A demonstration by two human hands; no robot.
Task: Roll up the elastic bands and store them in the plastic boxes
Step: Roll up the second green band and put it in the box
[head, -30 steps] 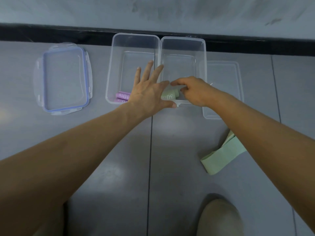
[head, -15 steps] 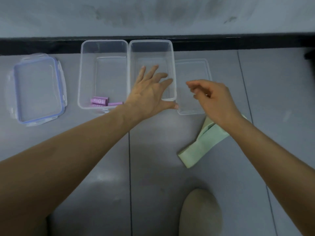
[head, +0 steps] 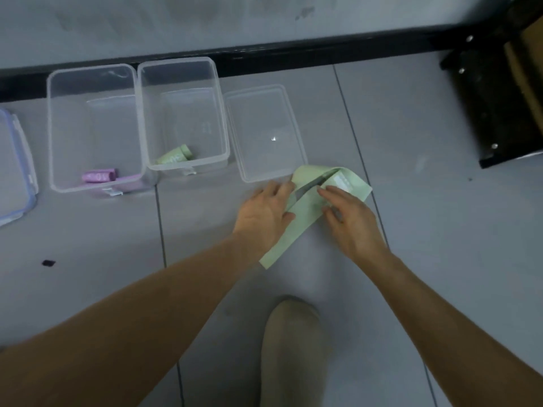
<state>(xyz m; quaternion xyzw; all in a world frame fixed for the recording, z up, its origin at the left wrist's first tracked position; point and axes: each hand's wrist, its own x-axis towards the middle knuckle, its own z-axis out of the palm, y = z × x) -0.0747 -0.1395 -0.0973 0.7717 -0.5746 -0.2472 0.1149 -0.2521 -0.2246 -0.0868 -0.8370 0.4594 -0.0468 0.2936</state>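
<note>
A loose light-green elastic band (head: 296, 230) lies on the grey floor, folded over at its far end. My left hand (head: 264, 212) presses its left edge and my right hand (head: 349, 218) holds its folded end near a white label. Two clear plastic boxes stand side by side at the back. The right box (head: 217, 113) holds a rolled green band (head: 175, 155). The left box (head: 51, 127) holds a rolled purple band (head: 98, 175) and more purple band beside it.
A clear lid (head: 264, 133) lies right of the boxes, touching the green band's far end. A blue-rimmed lid (head: 14, 171) sits at the far left. A black base (head: 493, 98) stands at the right, a black skirting along the wall, my shoe (head: 293, 353) below.
The rolled green band now lies in the right box. Both hands left the boxes and came down onto the loose green band on the floor. The view shifted to the right.
</note>
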